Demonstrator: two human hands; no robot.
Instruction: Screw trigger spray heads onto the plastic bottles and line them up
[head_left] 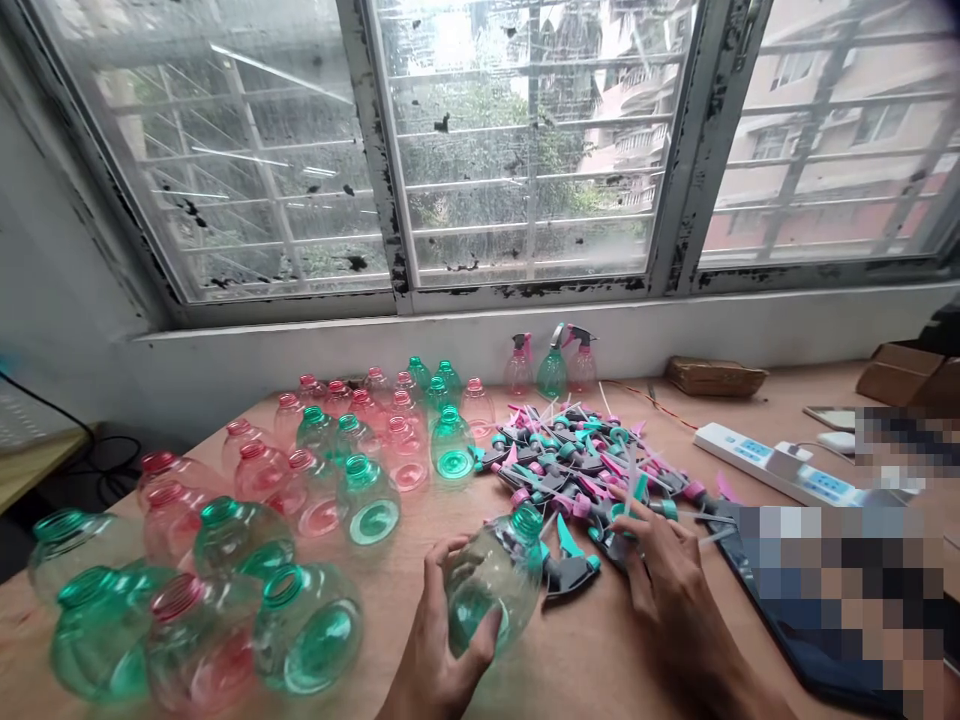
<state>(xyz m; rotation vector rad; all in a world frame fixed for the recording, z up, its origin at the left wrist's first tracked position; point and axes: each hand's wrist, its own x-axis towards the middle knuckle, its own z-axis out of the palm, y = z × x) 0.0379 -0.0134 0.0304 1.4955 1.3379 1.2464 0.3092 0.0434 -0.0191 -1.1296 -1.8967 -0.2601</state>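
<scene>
My left hand [433, 640] is wrapped round a clear green bottle [499, 585], tilted slightly right, its open neck up. At the right edge of a heap of spray trigger heads [566, 455], my right hand [664, 560] has its fingers closed on a grey and teal spray trigger head [621, 540], partly hidden by the fingers. The heap mixes grey, pink and teal heads with pale dip tubes. A loose teal and grey trigger head [571, 570] lies between my hands, close to the held bottle.
Several open pink and green bottles [367, 500] stand on the left. Three bottles with spray heads [553, 370] stand by the wall. On the right are a white power strip [772, 465], a dark tablet-like slab [780, 610], a brown block [716, 377] and a cardboard box [911, 375].
</scene>
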